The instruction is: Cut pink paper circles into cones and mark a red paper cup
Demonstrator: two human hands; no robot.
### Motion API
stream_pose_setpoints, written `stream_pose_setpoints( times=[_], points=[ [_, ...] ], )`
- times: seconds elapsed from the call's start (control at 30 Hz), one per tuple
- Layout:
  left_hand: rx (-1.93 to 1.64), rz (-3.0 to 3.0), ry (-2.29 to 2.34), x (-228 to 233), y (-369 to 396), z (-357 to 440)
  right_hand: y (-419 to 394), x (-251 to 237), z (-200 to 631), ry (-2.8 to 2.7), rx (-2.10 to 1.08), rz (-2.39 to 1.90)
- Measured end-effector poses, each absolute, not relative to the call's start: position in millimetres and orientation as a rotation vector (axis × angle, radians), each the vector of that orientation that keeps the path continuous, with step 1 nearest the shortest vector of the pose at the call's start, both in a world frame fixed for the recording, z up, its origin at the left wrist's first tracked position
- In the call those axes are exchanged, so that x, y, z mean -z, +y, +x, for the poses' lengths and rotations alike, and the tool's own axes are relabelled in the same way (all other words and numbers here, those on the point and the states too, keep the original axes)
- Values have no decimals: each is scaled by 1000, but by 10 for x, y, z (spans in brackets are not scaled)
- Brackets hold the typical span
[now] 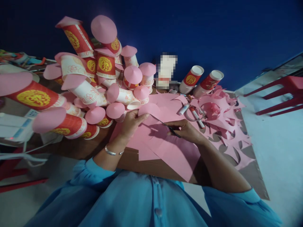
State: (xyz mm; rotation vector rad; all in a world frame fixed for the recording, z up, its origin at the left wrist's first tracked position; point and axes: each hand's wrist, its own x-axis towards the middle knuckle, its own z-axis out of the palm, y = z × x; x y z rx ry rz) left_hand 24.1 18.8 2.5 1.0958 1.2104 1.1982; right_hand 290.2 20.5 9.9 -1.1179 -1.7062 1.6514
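Note:
My left hand [132, 123] pinches the near edge of a small rounded piece of pink paper [149, 109], thumb on top. My right hand [187, 130] is closed around the dark handles of a pair of scissors [174, 131]. Their blades point left and reach to the paper by my left thumb. Whether the blades are apart is too fine to tell. Under both hands lie large overlapping pink paper sheets [175, 154], with corners hanging over the table's front edge.
Paper cups with pink cone tops [105, 64] are heaped at left. Two cup stacks [191, 78] stand at the back. A tape roll [188, 114], glue sticks [184, 109] and pink paper scraps [227, 116] lie at right. A red stool [293, 86] stands beyond.

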Motion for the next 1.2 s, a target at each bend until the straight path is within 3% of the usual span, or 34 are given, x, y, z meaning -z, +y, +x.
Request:
stream_pose_setpoints(
  times=[1.2],
  points=[
    [-1159,1187,1205,37,224,189,160,-114,2898,-1832,-1546,-1176]
  ],
)
